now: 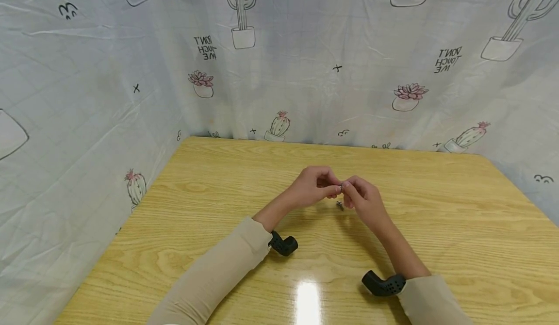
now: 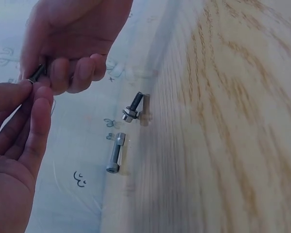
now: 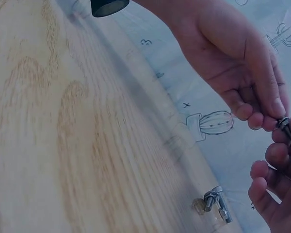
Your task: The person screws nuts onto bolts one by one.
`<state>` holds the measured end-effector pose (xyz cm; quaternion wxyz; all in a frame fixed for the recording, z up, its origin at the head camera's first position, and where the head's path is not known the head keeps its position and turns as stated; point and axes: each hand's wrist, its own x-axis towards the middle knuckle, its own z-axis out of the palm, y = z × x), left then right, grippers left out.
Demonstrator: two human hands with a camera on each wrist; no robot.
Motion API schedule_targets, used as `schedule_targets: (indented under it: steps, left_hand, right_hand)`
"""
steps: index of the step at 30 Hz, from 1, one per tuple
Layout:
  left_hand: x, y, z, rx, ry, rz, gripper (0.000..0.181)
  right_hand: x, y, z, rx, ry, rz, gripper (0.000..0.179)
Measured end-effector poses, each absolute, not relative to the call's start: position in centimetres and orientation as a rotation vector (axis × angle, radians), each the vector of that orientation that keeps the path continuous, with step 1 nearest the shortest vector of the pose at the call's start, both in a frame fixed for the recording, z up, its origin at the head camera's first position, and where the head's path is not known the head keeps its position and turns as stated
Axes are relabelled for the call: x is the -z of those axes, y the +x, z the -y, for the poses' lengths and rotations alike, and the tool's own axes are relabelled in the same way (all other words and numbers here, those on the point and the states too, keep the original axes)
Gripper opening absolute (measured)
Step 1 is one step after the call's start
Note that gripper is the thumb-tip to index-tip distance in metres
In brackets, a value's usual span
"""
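Both hands meet above the table, fingertips close together around one small metal bolt (image 3: pixel 283 122). My left hand (image 1: pixel 309 187) pinches it between thumb and fingers, at the nut-like end seen in the right wrist view. From the other side, my right hand (image 1: pixel 366 203) pinches the same bolt, its fingers hiding part of it. Below the hands, two more bolts lie on the wood: one with a nut and washer (image 2: pixel 130 112), the other a socket-head bolt (image 2: pixel 114 154) with a nut at its far end. In the head view they appear as a small metal cluster (image 1: pixel 339 205).
The wooden table (image 1: pixel 227 179) fills the lower view. Behind it and along the left hangs a pale curtain (image 1: pixel 297 73) printed with cacti. Black wrist mounts (image 1: pixel 284 244) sit on both forearms, close over the tabletop.
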<state>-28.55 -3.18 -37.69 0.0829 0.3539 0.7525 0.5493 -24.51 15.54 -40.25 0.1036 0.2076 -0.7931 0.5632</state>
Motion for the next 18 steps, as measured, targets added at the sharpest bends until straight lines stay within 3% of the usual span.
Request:
schedule_targets:
  steps: [5, 13, 18]
  left_hand:
    - [37.54, -28.45, 2.95, -1.618, 1.095, -2.251, 0.005]
    - [37.61, -28.5, 3.22, -1.688, 1.0, -2.257, 0.005]
    - [37.56, -28.62, 3.16, -1.677, 1.005, -2.266, 0.006]
  right_hand:
    - [40.13, -24.58, -15.49, -1.654, 0.603, 2.381, 0.039]
    - [40.1, -24.39, -15.36, -1.601, 0.613, 2.338, 0.017]
    - [40.16, -24.45, -15.34, -1.571, 0.643, 2.351, 0.015]
